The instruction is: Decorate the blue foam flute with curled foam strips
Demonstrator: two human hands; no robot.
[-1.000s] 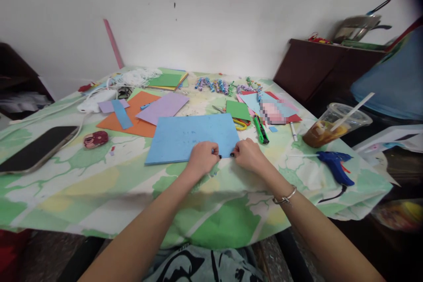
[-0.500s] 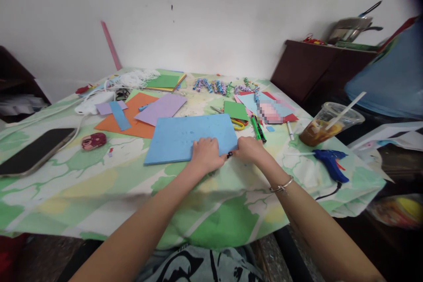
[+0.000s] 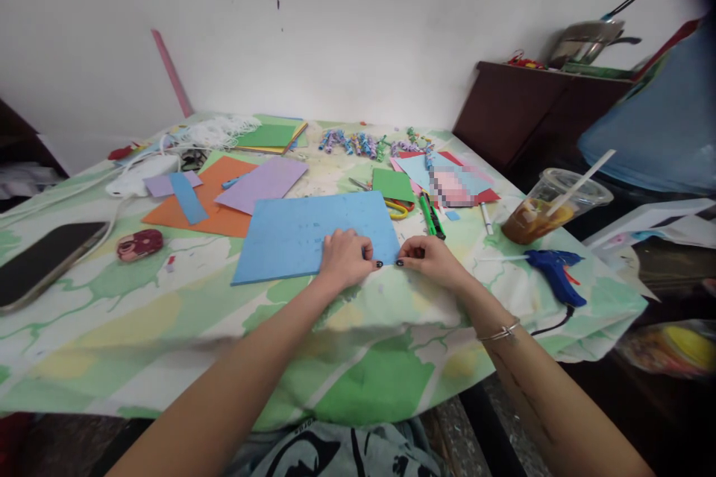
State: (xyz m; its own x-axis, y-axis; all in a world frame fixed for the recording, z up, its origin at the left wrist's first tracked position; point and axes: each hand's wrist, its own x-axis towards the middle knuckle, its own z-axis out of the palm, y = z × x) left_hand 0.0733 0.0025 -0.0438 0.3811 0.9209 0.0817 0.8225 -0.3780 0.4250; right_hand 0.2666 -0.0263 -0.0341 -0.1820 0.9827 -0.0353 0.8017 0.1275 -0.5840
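Observation:
A blue craft foam sheet (image 3: 291,231) lies flat on the table in front of me, with small dark-blue bits scattered over its middle. My left hand (image 3: 347,257) rests on its near right part, fingers bent with their tips on the surface and the thumb stretched out past the near edge. At the sheet's near right corner, my right hand (image 3: 432,261) is closed, thumb and forefinger pinched together on the corner. A green utility knife (image 3: 429,216) lies just beyond my right hand. Yellow-handled scissors (image 3: 398,210) are partly hidden under a green foam square (image 3: 392,185).
Orange (image 3: 224,222) and purple sheets (image 3: 268,182) lie at left, near a phone (image 3: 48,261) and a maroon case (image 3: 139,245). At right stand an iced-drink cup (image 3: 551,201) and a blue glue gun (image 3: 556,272). Curled paper pieces (image 3: 358,143) lie at the back.
My right hand has shifted slightly right and turned, its thumb and forefinger now showing in a pinch. The left hand stays on the sheet. The whole view has moved slightly.

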